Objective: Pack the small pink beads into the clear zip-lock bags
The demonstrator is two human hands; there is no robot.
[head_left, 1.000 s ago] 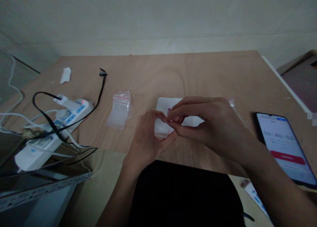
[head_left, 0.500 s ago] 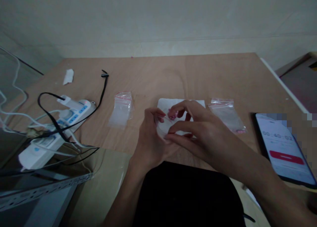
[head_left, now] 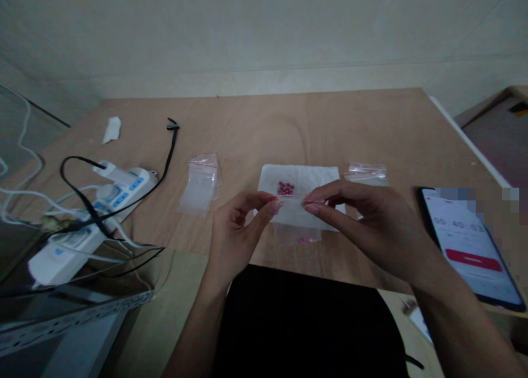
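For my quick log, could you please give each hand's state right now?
Left hand: closed, pinching the clear bag near its top left corner.
Right hand: closed, pinching the same bag near its top right corner.

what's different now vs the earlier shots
The right hand has drawn rightward off the pink beads, uncovering them, and now pinches the top edge of the clear bag. The left hand pinches its other end, so the bag shows between them. The white sheet, power strip and phone stayed put.
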